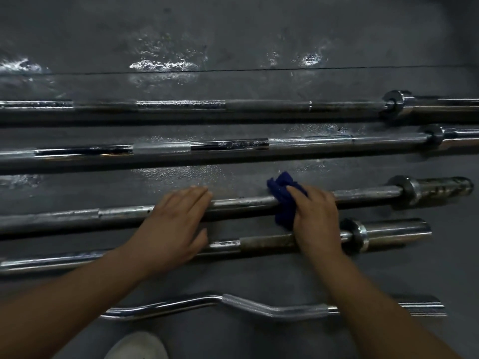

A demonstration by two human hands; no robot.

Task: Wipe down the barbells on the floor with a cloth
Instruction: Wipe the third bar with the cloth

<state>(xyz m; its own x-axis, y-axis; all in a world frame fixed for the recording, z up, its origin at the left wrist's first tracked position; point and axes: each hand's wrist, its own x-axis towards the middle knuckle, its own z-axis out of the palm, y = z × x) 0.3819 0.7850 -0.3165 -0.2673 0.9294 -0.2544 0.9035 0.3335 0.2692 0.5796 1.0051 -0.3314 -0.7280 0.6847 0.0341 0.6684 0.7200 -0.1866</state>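
Observation:
Several steel barbells lie side by side on a dark floor. My right hand (315, 216) presses a crumpled blue cloth (285, 200) onto the shaft of the third barbell (246, 202), left of its collar (408, 193). My left hand (173, 224) rests flat on the same shaft further left, fingers together and extended. The farthest barbell (259, 106) and the second barbell (160, 149) lie beyond the cloth. A fourth, shorter barbell (267, 242) lies under my wrists. Nearest me is a curl bar (248, 305) with a wavy shaft.
The dark floor (233, 35) shows wet, shiny patches beyond the bars and between them. A seam line crosses the floor at the back. The toe of a white shoe (137, 345) shows at the bottom edge, just in front of the curl bar.

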